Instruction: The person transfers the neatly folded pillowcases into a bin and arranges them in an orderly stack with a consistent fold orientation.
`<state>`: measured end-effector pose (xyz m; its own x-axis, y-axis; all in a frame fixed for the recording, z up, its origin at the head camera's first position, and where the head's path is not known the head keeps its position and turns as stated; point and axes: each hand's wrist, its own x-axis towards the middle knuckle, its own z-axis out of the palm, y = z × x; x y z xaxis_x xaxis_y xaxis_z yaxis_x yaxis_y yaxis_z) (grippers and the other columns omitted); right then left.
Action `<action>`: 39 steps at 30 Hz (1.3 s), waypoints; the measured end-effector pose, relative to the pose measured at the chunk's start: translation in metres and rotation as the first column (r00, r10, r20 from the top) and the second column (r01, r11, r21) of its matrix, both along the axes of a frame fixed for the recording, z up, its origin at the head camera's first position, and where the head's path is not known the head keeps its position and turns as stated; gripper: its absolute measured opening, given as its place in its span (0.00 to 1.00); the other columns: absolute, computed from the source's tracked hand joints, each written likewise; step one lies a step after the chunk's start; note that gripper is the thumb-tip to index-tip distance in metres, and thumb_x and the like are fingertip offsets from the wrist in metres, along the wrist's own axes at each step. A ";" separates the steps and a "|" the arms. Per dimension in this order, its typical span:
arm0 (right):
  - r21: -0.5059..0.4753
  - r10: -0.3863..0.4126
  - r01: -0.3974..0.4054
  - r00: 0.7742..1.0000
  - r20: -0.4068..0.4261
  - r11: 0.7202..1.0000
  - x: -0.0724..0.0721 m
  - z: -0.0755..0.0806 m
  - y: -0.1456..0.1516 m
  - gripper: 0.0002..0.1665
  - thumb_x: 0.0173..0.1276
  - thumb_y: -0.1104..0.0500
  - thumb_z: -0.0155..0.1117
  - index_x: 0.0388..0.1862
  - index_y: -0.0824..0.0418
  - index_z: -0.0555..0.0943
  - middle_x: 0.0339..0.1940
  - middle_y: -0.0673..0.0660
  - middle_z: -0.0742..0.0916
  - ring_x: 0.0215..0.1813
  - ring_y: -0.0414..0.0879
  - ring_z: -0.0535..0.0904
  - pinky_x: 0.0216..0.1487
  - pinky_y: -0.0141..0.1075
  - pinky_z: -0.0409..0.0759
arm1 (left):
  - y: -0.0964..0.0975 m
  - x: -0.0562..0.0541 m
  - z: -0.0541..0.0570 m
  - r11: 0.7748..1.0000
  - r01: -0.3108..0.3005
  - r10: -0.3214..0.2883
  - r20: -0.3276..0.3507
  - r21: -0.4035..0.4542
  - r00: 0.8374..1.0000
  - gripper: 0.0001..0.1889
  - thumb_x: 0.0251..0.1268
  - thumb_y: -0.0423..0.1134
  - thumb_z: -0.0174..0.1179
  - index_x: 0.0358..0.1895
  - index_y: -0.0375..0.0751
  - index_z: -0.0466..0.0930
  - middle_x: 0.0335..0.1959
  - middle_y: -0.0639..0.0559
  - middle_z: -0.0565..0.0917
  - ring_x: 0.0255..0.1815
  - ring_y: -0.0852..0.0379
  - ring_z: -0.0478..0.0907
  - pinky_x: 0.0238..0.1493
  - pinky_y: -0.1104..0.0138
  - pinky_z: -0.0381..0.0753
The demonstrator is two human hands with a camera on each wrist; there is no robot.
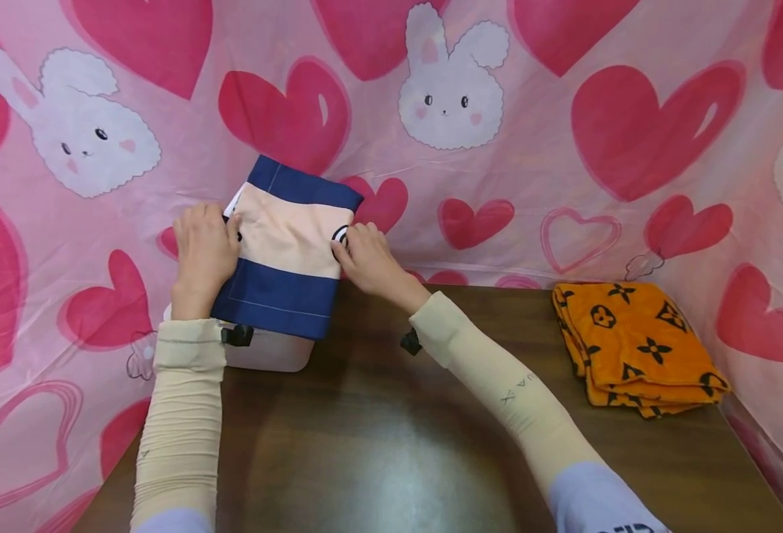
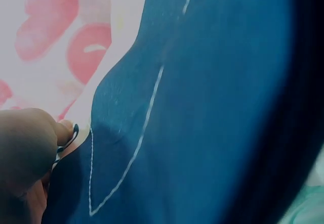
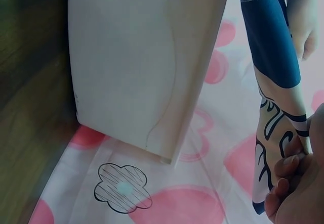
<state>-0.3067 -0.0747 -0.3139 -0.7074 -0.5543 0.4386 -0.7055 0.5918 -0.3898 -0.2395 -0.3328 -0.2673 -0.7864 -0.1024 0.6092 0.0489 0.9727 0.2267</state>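
Note:
A folded cloth [image 1: 285,244] with navy bands and a peach middle is held up by both hands, tilted above a white box [image 1: 278,354]. My left hand [image 1: 203,252] grips its left edge. On the opposite edge my right hand [image 1: 371,259] pinches the peach band beside a black-and-white ring mark. The right wrist view shows curled fingers [image 3: 288,176] on the cloth, whose inner side carries dark line drawings. Navy fabric [image 2: 202,107] with pale stitching fills most of the left wrist view. The cloth covers the top of the box in the head view.
A folded orange cloth [image 1: 638,344] with black motifs lies at the right of the brown table [image 1: 378,444]. A pink curtain [image 1: 538,148] with hearts and rabbits hangs behind and along both sides. The white box [image 3: 126,57] stands close to the curtain.

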 end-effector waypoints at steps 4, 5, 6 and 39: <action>0.007 0.014 -0.014 1.000 0.005 1.000 -0.002 -0.003 -0.003 0.17 0.80 0.49 0.52 0.37 0.61 0.73 0.37 0.58 0.79 0.42 0.50 0.72 0.42 0.39 0.68 | -0.002 -0.001 -0.002 1.000 -0.005 0.005 -0.008 0.015 1.000 0.20 0.81 0.41 0.45 0.40 0.21 0.69 0.39 0.26 0.71 0.46 0.27 0.66 0.49 0.40 0.60; 0.011 0.015 -0.015 1.000 0.006 1.000 -0.003 -0.004 -0.004 0.17 0.80 0.49 0.52 0.37 0.61 0.73 0.37 0.58 0.79 0.43 0.50 0.72 0.42 0.39 0.68 | -0.003 -0.002 -0.003 1.000 -0.007 0.007 -0.010 0.018 1.000 0.20 0.81 0.41 0.45 0.40 0.21 0.69 0.39 0.26 0.71 0.46 0.27 0.66 0.50 0.40 0.59; 0.013 0.014 -0.014 1.000 0.008 1.000 -0.004 -0.004 -0.004 0.17 0.80 0.49 0.52 0.37 0.61 0.73 0.37 0.58 0.79 0.43 0.50 0.72 0.42 0.39 0.68 | -0.004 -0.002 -0.003 1.000 -0.008 0.008 -0.011 0.022 1.000 0.20 0.81 0.41 0.45 0.40 0.20 0.69 0.39 0.25 0.71 0.46 0.26 0.66 0.50 0.40 0.59; 0.037 0.023 -0.023 1.000 0.011 0.999 -0.016 -0.018 -0.032 0.18 0.80 0.52 0.43 0.34 0.61 0.74 0.37 0.58 0.79 0.45 0.51 0.73 0.46 0.40 0.67 | -0.024 -0.013 -0.014 0.997 -0.042 0.045 -0.038 0.071 0.998 0.19 0.79 0.37 0.43 0.41 0.17 0.70 0.41 0.22 0.72 0.48 0.24 0.66 0.53 0.38 0.59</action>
